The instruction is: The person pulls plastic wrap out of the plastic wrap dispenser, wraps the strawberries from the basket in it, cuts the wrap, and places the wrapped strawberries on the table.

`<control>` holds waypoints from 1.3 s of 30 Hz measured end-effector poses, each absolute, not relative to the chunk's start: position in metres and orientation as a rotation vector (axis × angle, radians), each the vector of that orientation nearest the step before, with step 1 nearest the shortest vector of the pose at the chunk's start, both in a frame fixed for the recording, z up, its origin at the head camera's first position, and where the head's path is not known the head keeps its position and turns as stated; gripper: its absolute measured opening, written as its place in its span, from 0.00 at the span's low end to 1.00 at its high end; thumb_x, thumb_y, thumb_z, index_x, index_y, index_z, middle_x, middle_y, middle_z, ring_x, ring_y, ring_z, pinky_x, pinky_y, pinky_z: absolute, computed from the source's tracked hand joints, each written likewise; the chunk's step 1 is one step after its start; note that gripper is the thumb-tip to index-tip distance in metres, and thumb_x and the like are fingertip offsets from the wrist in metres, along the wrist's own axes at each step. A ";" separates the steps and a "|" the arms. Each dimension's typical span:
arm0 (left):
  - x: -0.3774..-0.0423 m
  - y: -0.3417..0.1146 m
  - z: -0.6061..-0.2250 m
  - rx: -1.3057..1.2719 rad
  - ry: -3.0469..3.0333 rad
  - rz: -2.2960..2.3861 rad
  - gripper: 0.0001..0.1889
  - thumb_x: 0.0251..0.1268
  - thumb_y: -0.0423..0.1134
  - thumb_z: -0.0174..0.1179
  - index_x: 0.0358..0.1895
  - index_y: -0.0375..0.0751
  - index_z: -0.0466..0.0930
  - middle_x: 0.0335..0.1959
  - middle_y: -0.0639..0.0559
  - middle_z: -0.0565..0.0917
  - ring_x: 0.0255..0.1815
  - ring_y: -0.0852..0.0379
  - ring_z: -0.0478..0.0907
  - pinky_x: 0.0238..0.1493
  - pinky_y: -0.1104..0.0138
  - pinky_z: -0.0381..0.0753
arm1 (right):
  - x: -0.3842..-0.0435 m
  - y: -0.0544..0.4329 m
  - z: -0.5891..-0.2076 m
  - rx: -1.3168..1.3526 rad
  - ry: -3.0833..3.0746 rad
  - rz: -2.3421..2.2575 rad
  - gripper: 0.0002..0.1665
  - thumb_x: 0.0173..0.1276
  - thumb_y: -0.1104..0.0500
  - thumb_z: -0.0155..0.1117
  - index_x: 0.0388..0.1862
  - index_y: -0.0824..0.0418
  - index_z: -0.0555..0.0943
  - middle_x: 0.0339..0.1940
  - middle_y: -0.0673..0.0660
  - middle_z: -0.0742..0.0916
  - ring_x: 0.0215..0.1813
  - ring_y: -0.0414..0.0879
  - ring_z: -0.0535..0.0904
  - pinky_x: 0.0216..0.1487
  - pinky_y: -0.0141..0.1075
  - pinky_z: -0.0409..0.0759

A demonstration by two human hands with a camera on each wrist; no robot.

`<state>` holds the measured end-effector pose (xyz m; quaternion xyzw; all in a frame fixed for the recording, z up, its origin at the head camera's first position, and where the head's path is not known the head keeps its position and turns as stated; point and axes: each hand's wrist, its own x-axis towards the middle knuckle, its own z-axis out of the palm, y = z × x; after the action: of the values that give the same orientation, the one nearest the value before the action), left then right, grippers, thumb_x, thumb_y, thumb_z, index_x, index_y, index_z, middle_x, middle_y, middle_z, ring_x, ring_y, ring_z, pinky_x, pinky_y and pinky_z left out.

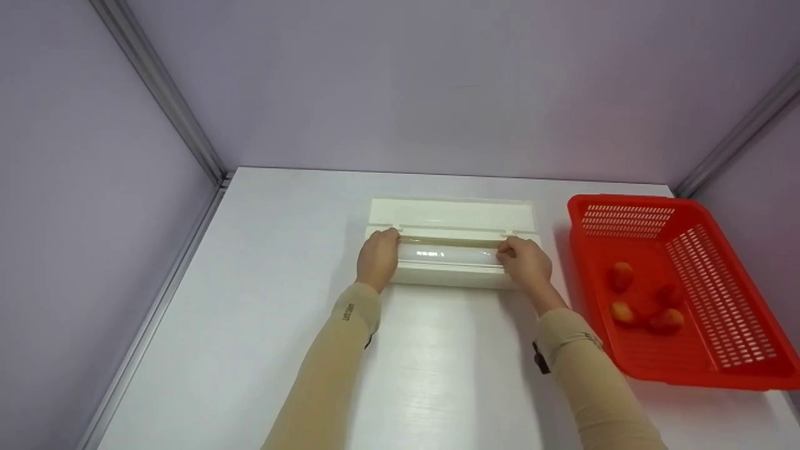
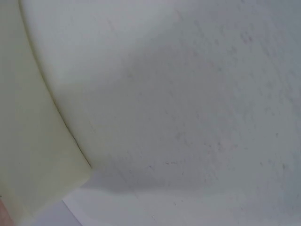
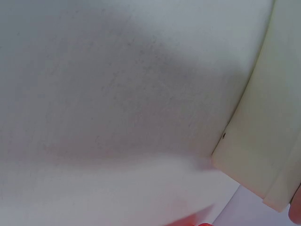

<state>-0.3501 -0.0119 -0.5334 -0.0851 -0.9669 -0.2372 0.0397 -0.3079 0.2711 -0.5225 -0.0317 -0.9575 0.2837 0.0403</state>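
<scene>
A cream-white cling film dispenser box [image 1: 450, 275] stands on the white table with its lid [image 1: 453, 212] flipped back. Inside lies a shiny roll of cling film [image 1: 447, 253]. At the roll's left end, my left hand [image 1: 378, 256] holds the film with curled fingers, its thumb hidden. My right hand [image 1: 526, 262] pinches the film between thumb and forefinger at the right end. Both wrist views look mostly at the tabletop; the box's end [image 2: 42, 141] fills the left edge of the left one, and a fingertip [image 3: 295, 207] shows at the border of the right one.
A red plastic basket [image 1: 625, 369] with slotted walls stands at the right, close to my right forearm. Several small red-and-yellow fruits [image 1: 622, 275] lie in it. Pale wall panels [image 1: 437, 94] rise behind the table [image 1: 262, 281] and on both sides.
</scene>
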 end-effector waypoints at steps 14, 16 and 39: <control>-0.346 -0.007 -0.535 -0.372 -2.985 -0.722 0.11 0.72 0.43 0.45 0.43 0.44 0.77 0.38 0.54 0.81 0.43 0.57 0.76 0.47 0.67 0.77 | -0.300 0.272 -0.521 -0.221 -2.814 0.952 0.07 0.67 0.54 0.57 0.38 0.56 0.78 0.35 0.56 0.85 0.36 0.51 0.77 0.40 0.42 0.70; -0.346 -0.008 -0.537 -0.389 -2.982 -0.729 0.11 0.72 0.43 0.45 0.41 0.45 0.77 0.37 0.55 0.81 0.42 0.58 0.75 0.47 0.67 0.77 | -0.300 0.273 -0.519 -0.187 -2.821 0.945 0.07 0.66 0.55 0.58 0.38 0.57 0.78 0.34 0.56 0.85 0.35 0.51 0.76 0.39 0.41 0.70; -0.353 -0.021 -0.499 -0.404 -2.868 -0.964 0.10 0.70 0.38 0.47 0.44 0.40 0.76 0.42 0.50 0.80 0.46 0.54 0.79 0.50 0.66 0.78 | -0.316 0.270 -0.482 -0.124 -2.673 1.306 0.05 0.68 0.63 0.54 0.37 0.64 0.77 0.38 0.62 0.86 0.40 0.52 0.79 0.40 0.33 0.74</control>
<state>-0.3528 -0.0210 -0.4991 -0.1323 -0.9386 -0.3154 0.0443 -0.3161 0.2704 -0.4822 -0.0416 -0.8946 0.4372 0.0821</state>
